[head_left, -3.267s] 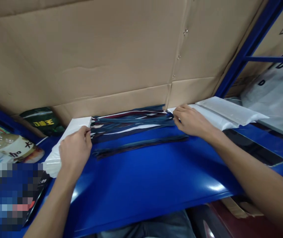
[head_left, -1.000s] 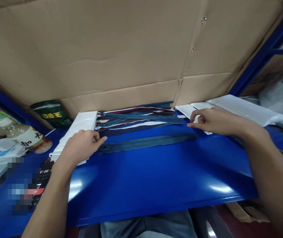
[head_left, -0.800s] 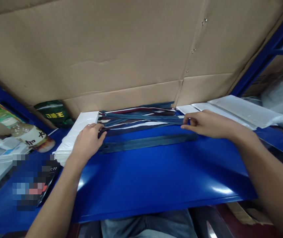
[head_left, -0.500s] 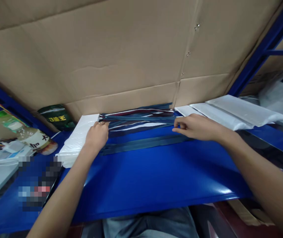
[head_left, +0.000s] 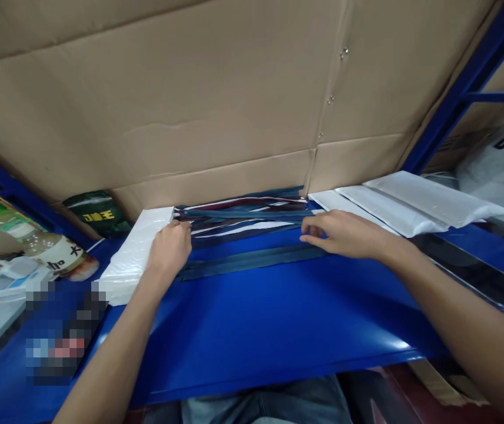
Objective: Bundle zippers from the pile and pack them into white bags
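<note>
Several long, flat strips that look like zippers (head_left: 243, 215), dark blue, maroon and white, lie in a loose bundle along the back of the blue table (head_left: 252, 318). A single dark blue-green zipper (head_left: 252, 261) is stretched out in front of them. My left hand (head_left: 170, 244), a ring on one finger, is closed at the bundle's left end, its fingertips on a dark blue zipper. At the right end hovers my right hand (head_left: 338, 234), fingers curled with a small gap between thumb and forefinger. Nothing shows in that gap.
White padded packets lie on the left (head_left: 135, 247) and right (head_left: 428, 197). A drink bottle (head_left: 69, 256) and a dark green bag (head_left: 97, 215) stand at the left. A cardboard wall (head_left: 216, 106) closes off the back. A dark flat panel (head_left: 477, 274) lies at the right.
The view has shifted slightly. My right hand has moved a little to the left and down along the zippers. My left hand stays at their left end.
</note>
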Demonstrator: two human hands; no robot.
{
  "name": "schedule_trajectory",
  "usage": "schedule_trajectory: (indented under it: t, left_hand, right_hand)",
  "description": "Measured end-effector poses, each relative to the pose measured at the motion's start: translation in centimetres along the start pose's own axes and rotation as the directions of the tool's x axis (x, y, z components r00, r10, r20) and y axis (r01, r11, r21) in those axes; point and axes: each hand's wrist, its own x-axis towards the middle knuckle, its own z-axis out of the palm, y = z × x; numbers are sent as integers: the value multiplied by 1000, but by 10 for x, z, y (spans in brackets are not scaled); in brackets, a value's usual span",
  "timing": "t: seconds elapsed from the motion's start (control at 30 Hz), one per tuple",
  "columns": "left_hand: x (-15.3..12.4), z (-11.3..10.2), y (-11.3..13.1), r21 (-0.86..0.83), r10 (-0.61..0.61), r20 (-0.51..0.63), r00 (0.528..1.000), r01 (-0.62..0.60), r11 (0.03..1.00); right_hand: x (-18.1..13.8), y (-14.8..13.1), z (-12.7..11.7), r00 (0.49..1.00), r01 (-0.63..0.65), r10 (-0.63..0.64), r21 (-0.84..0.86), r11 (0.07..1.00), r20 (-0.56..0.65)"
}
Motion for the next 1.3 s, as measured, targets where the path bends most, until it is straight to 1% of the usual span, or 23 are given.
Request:
schedule_trajectory:
  t: [0.03,0.1,0.17,0.23,0.3,0.37,0.47,0.53,0.63,0.73,0.87,0.93,1.03,1.1,1.17,1.23,1.3]
  left_hand:
    - [-3,-2,4,-93,20,-11,1000,-21,995]
    - [-9,-7,17,-282,75,-46,996,-85,956]
    - [-16,-12,35,-438,118,-73,990,-139,888]
    - [-25,-16,55,-561,149,-71,986,-162,812]
    - [-34,-18,74,-649,208,-74,975,-205,733]
    - [-43,-18,88,-705,287,-119,951,-284,649]
    - [-54,-14,101,-725,366,-230,902,-410,553]
    - [-57,-12,104,-717,375,-277,885,-450,532]
    - [-56,-12,104,-711,376,-295,879,-464,528]
    - [-55,-15,103,-702,376,-285,882,-459,544]
    - [-56,-21,98,-650,427,-210,880,-452,611]
    - [-55,-25,92,-608,448,-171,877,-452,652]
    - [-47,-29,76,-493,431,-122,894,-432,755]
    - [-38,-31,60,-373,374,-82,924,-377,848]
    - [-28,-34,43,-258,279,-39,959,-280,925]
    - [-20,-38,24,-173,175,-15,984,-175,969]
    - [-15,-42,6,-85,70,-23,997,-72,994]
  right_hand:
    - [1,-3,3,999,20,-20,-2,1000,-40]
    - [4,-15,11,991,81,-79,17,997,-110]
    - [7,-32,19,974,177,-165,70,982,-154]
    - [9,-53,27,953,271,-242,156,950,-180]
    - [10,-72,33,944,315,-273,261,913,-183]
    - [10,-86,39,949,310,-265,357,881,-169]
    - [10,-93,45,955,295,-242,447,844,-174]
    - [9,-92,48,950,307,-232,476,824,-211]
    - [8,-89,50,934,339,-233,474,812,-269]
    - [8,-89,48,918,376,-272,412,830,-290]
    - [12,-85,46,906,391,-339,197,899,-253]
    - [17,-76,45,917,342,-311,89,936,-248]
    - [24,-53,42,939,208,-202,-9,978,-277]
    - [27,-33,38,942,122,-131,-50,991,-308]
    - [28,-13,34,940,50,-75,-85,995,-333]
    - [27,5,28,944,-22,-20,-122,992,-328]
    - [24,22,22,949,-106,49,-168,980,-311]
